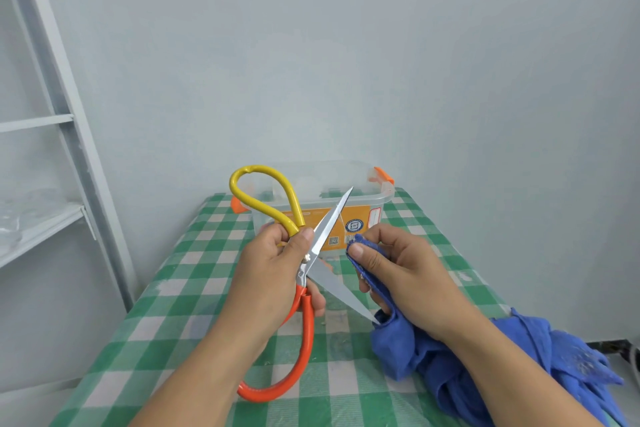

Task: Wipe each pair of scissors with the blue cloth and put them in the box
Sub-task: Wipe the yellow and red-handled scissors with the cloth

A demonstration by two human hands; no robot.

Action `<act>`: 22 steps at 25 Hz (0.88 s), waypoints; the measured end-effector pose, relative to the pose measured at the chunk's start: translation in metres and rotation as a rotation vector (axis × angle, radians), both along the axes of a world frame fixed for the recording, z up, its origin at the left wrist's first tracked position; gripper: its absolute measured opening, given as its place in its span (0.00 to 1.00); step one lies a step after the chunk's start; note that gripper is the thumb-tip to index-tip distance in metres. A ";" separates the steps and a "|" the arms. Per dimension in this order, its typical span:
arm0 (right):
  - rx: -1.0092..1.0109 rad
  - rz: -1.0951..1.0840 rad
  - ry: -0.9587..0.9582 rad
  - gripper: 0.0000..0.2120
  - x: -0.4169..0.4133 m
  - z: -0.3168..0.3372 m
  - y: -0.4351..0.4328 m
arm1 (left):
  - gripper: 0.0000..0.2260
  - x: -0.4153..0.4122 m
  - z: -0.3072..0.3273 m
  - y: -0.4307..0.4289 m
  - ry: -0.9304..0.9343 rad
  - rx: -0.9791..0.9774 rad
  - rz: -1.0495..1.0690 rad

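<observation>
Checked tablecloth (194, 288), box (382, 201), pale wall (346, 45)

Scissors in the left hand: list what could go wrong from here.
1. The scissors are spread wide, and the lower blade points its tip at the right hand, right where it holds the cloth; a slip might prick the palm.
2. The left hand grips at the pivot with fingers near the blades; if they swing shut, a finger may get pinched.
</observation>
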State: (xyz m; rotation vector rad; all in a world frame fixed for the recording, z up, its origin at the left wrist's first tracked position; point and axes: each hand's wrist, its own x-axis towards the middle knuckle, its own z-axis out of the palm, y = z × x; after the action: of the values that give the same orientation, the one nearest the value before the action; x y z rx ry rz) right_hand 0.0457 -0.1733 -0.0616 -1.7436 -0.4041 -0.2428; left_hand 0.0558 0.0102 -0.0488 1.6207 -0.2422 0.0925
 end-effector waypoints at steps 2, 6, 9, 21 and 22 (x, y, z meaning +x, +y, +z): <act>-0.019 -0.016 -0.017 0.15 0.000 0.001 -0.002 | 0.12 -0.001 0.001 0.000 -0.001 0.013 0.001; -0.025 -0.075 -0.056 0.11 0.002 0.003 -0.004 | 0.12 0.000 -0.001 0.000 0.005 0.051 0.003; 0.100 -0.133 -0.050 0.09 0.004 0.002 0.000 | 0.12 0.000 -0.006 -0.004 0.026 0.074 -0.041; 0.375 -0.297 0.148 0.14 0.010 0.003 0.002 | 0.12 0.001 -0.023 -0.017 -0.085 0.228 -0.090; 0.404 -0.307 0.145 0.14 0.010 0.004 0.001 | 0.12 0.001 -0.023 -0.018 -0.083 0.231 -0.098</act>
State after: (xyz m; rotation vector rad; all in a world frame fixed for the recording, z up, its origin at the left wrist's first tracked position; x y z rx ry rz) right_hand 0.0554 -0.1721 -0.0575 -1.4057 0.0235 -0.3862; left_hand 0.0568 -0.0074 -0.0722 1.8339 -0.4075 0.0581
